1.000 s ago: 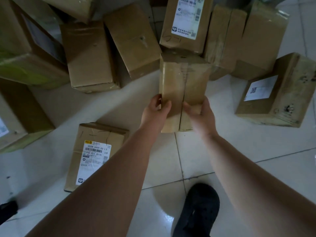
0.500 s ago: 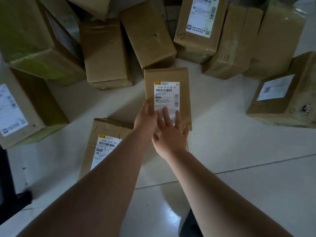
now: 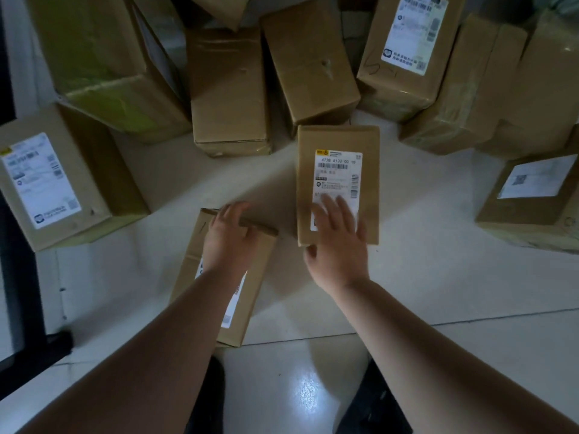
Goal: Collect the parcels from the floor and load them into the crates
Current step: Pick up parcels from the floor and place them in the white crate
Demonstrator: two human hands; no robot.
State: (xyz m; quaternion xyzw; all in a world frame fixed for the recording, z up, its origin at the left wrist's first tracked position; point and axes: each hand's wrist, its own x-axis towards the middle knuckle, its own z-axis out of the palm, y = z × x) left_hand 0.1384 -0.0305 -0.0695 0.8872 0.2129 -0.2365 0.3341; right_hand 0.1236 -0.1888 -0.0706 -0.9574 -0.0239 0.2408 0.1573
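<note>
Two brown cardboard parcels lie flat on the white tiled floor in front of me. The middle parcel (image 3: 338, 139) faces up with a white barcode label. My right hand (image 3: 338, 245) rests flat on its near end, fingers spread over the label and thumb at the near left corner. The nearer left parcel (image 3: 260, 270) also has a label, mostly hidden under my left forearm. My left hand (image 3: 230, 242) grips its far edge with fingers curled over it. No crate is in view.
Several more cardboard parcels crowd the back of the floor, among them a green-taped box (image 3: 103, 57). A large labelled box (image 3: 56, 183) stands at the left and another (image 3: 532, 195) at the right. A dark frame (image 3: 18, 308) runs down the left edge. My shoes (image 3: 206, 402) are at the bottom.
Both hands held the middle parcel on end, then laid it flat with its label up. My left hand left it and took the far edge of the nearer left parcel.
</note>
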